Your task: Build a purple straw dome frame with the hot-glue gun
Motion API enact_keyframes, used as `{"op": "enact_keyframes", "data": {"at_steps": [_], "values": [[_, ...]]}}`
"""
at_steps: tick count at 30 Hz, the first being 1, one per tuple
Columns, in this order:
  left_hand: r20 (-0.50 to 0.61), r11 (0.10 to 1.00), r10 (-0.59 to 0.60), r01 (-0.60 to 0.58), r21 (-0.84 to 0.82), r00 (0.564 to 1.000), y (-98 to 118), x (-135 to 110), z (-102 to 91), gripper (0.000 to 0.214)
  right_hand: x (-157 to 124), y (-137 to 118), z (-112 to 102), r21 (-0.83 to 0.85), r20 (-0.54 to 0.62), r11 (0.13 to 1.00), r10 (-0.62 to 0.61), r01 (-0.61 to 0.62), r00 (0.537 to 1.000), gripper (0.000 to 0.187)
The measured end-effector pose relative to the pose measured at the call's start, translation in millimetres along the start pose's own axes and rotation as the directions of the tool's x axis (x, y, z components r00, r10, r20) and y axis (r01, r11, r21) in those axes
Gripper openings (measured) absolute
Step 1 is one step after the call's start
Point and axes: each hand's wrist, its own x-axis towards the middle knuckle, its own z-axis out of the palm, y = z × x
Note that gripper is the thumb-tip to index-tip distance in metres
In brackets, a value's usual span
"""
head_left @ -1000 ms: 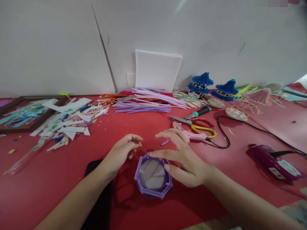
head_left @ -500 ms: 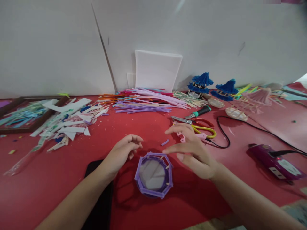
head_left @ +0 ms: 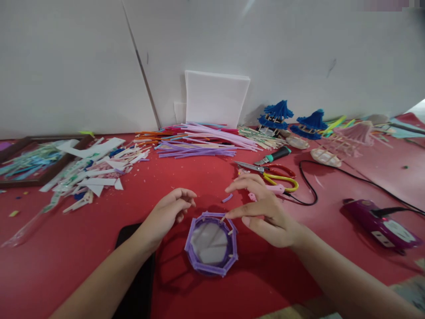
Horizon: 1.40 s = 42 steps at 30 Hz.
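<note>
An eight-sided ring of purple pipe cleaners (head_left: 211, 269) lies on the red tabletop, with short pale sticks along its inside and a greyish base within. My right hand (head_left: 267, 212) hovers at its upper right, fingers spread and holding nothing. One fingertip is at the rim beside a pale stick; whether it touches I cannot tell. To the ring's upper left is my left hand (head_left: 171, 210), apart from it, fingers loosely bent and nothing in them. A small cut piece of purple pipe cleaner (head_left: 227, 198) lies just beyond the ring, between the hands.
Scissors (head_left: 280, 177), a utility knife (head_left: 277, 155) and a pink tool (head_left: 274, 189) lie behind my right hand. Pipe cleaners (head_left: 199, 148) are heaped by the wall. A black phone-like slab (head_left: 136, 288) is under my left forearm. At right are a purple power strip (head_left: 381, 226) and small blue-roofed models (head_left: 277, 116).
My right hand has shifted slightly, its fingertip now closer to the ring's upper-right rim. My left hand is nearly still. The whole view has moved a little.
</note>
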Motion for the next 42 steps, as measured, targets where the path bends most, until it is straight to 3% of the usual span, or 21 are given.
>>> {"op": "enact_keyframes", "data": {"at_steps": [16,21,24,26,29,31,34,39,42], "values": [[0.006,1.000,0.006,-0.006,0.028,1.000,0.9,1.9,0.4,0.022,-0.9,1.4,-1.2,0.020,0.008,1.000,0.007,-0.007,1.000,0.031],[0.056,0.995,0.000,-0.005,0.095,0.998,10.2,-11.8,-16.2,0.027,-6.1,-3.9,-10.0,0.097,-0.023,0.972,0.215,-0.212,0.976,0.021],[0.182,0.968,0.040,-0.083,0.237,0.983,7.8,-36.3,-26.3,0.045,-14.0,-10.6,-12.2,0.086,0.109,0.934,0.338,-0.348,0.935,0.015],[0.263,0.952,0.043,-0.119,0.281,0.964,0.7,-53.3,-26.5,0.057,-19.8,-14.7,-9.6,0.054,0.215,0.925,0.358,-0.377,0.909,0.015],[0.208,0.929,0.099,-0.165,0.331,0.973,-10.9,-66.6,-18.2,0.069,-25.8,-17.2,-0.1,0.071,0.313,0.926,0.333,-0.372,0.889,0.012],[0.224,0.908,0.065,-0.151,0.390,0.972,-14.9,-65.2,-12.2,0.060,-26.4,-16.5,6.4,0.099,0.329,0.922,0.326,-0.375,0.886,0.009],[0.226,0.923,0.028,-0.112,0.368,0.974,-13.8,-56.5,-8.4,0.058,-20.9,-14.0,10.2,0.116,0.251,0.915,0.348,-0.385,0.903,0.018],[0.220,0.985,0.130,-0.151,0.083,0.967,0.7,-52.7,-2.3,0.058,6.7,-14.3,2.4,0.179,0.028,0.910,0.375,-0.374,0.927,0.013],[0.029,0.970,0.239,-0.237,-0.055,0.971,9.1,-51.6,6.3,0.056,24.3,-17.4,1.3,0.346,-0.154,0.872,0.416,-0.346,0.896,0.020]]}}
